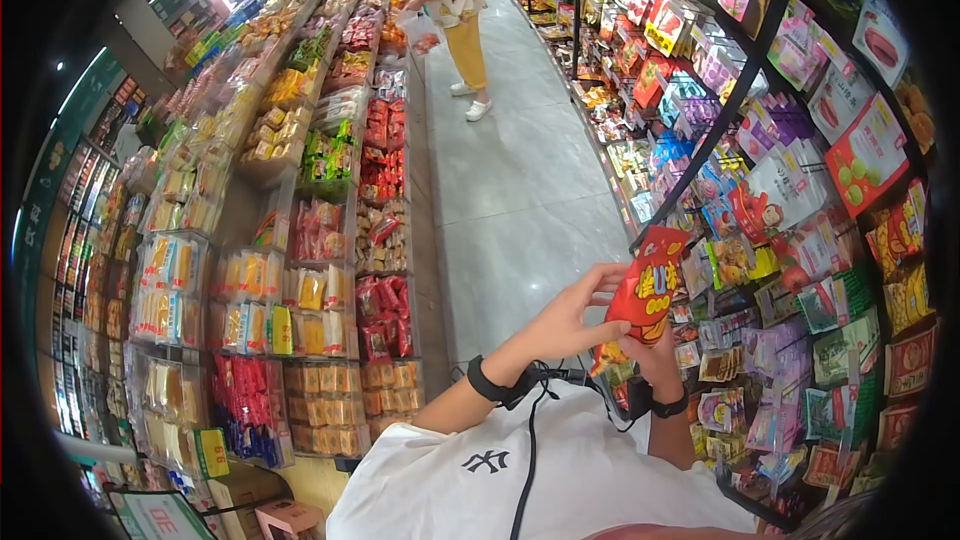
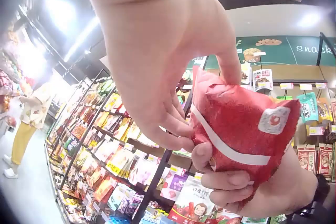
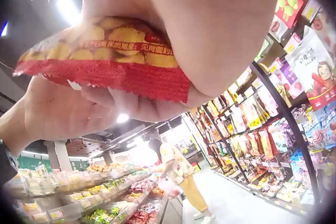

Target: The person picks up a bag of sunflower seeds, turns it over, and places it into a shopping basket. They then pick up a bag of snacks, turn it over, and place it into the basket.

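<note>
A red snack bag [image 1: 645, 290] with yellow print is held upright in front of the chest, near the right-hand rack. The left hand [image 1: 575, 315] touches its left side, thumb on the front near the lower edge. From below, the right hand [image 1: 655, 355] grips the bag. In the left wrist view the bag's red back [image 2: 236, 124] has a white strip, and the right hand's fingers [image 2: 226, 182] curl round it; the left hand's fingertips [image 2: 181, 132] meet its edge. The right wrist view shows the bag's serrated red end [image 3: 115, 77] between the hands.
Racks of hanging snack packets [image 1: 790, 190] stand close on the right. Tiered bins of packaged food [image 1: 325, 220] line the left. Down the grey-floored aisle [image 1: 500, 150], a person in yellow trousers [image 1: 465, 50] stands beside the bins, holding a plastic bag.
</note>
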